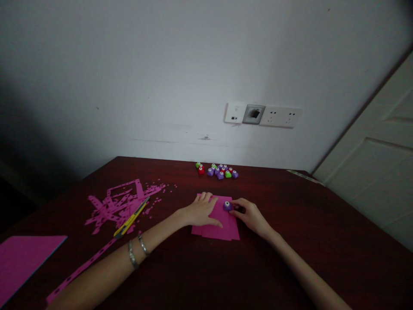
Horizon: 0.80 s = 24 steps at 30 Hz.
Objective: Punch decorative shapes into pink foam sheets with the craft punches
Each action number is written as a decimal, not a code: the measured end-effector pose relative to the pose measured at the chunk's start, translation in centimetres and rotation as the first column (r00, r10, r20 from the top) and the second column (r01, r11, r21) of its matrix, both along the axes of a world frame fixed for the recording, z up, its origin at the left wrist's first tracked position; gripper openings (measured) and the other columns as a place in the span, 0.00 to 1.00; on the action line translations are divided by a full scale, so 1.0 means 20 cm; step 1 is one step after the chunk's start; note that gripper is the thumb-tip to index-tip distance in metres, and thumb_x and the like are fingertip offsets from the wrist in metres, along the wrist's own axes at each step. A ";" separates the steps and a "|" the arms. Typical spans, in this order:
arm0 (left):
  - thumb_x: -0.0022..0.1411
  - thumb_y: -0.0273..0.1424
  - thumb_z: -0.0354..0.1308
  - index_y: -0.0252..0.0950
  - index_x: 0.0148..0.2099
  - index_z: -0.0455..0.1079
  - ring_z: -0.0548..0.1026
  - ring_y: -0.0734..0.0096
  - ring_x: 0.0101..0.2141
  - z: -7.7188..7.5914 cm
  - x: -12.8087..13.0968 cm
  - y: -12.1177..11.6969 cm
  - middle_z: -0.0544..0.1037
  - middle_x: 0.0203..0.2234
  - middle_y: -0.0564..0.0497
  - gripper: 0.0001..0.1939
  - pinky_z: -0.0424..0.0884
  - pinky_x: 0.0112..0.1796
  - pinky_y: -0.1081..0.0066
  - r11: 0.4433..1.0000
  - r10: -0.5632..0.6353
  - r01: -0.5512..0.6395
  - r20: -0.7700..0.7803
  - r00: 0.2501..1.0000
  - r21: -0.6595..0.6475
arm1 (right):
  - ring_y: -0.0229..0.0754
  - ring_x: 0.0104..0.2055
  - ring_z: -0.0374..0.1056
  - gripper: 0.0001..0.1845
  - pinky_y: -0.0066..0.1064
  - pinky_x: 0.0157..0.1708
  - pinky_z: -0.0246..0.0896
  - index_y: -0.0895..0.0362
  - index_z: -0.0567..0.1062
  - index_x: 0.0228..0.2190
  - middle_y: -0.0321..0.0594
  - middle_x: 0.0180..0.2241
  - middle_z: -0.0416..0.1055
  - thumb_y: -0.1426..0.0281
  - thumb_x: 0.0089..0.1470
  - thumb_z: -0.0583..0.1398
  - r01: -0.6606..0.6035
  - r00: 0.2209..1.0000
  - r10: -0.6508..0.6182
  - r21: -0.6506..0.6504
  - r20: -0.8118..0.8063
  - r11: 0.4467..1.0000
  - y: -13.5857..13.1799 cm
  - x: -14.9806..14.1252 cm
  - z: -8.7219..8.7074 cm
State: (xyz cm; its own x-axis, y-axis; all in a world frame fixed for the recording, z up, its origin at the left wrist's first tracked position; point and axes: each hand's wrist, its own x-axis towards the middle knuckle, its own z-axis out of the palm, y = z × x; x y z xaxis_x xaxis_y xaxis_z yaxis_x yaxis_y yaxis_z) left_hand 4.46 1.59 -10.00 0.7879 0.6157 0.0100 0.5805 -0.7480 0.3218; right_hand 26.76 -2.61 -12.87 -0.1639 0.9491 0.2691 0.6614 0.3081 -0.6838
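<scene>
Several overlapping sheets of pink paper (217, 231) lie on the dark red-brown table in front of me. My left hand (202, 211) rests on their left part with its fingers spread, pressing flat. At the upper right of the sheets sits a small purple craft punch (227, 206) with a white top that has a dark dot. My right hand (248, 213) pinches this punch from the right between thumb and fingers. Whether the paper is inside the punch's slot, I cannot tell.
Several small purple, red and green punches (220, 175) stand near the wall. To the left are pink paper scraps (111, 209) and a yellow utility knife (130, 220). A punched pink strip (82, 268) runs beside my left forearm. A pink sheet stack (27, 262) lies at the left edge.
</scene>
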 end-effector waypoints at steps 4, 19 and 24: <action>0.54 0.55 0.49 0.32 0.52 0.62 0.62 0.56 0.47 0.05 -0.01 0.03 0.65 0.46 0.40 0.35 0.59 0.48 0.58 0.995 0.009 -0.023 0.156 0.988 0.093 | 0.39 0.33 0.66 0.15 0.30 0.35 0.61 0.57 0.74 0.35 0.39 0.31 0.71 0.65 0.43 0.63 0.031 0.998 -0.032 -0.012 -0.056 0.999 0.01 0.04 0.06; 0.58 0.38 0.52 0.30 0.24 0.68 0.68 0.79 0.18 0.06 0.10 0.22 0.72 0.18 0.52 0.17 0.63 0.23 0.76 0.821 0.371 -0.115 0.370 0.852 -0.560 | 0.26 0.11 0.49 0.30 0.20 0.09 0.38 0.59 0.69 0.20 0.32 0.13 0.62 0.43 0.45 0.53 -0.007 0.983 -0.114 -0.645 -0.145 0.764 0.08 -0.01 0.15; 0.58 0.43 0.51 0.30 0.24 0.68 0.66 0.80 0.16 0.09 0.14 0.19 0.71 0.16 0.53 0.21 0.58 0.18 0.76 0.757 0.322 -0.088 0.252 0.913 -0.648 | 0.25 0.10 0.46 0.30 0.20 0.09 0.37 0.59 0.68 0.17 0.30 0.11 0.59 0.43 0.43 0.55 -0.032 0.991 -0.076 -0.736 -0.113 0.676 0.11 -0.01 0.18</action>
State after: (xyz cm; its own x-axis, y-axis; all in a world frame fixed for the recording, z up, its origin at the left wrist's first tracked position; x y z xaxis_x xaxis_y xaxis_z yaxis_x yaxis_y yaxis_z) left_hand 7.34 5.46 -8.19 0.6609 0.7251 -0.1932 0.4672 -0.1962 0.8621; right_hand 26.62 -0.33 -9.20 -0.1575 0.8510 -0.5009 0.5548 -0.3434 -0.7578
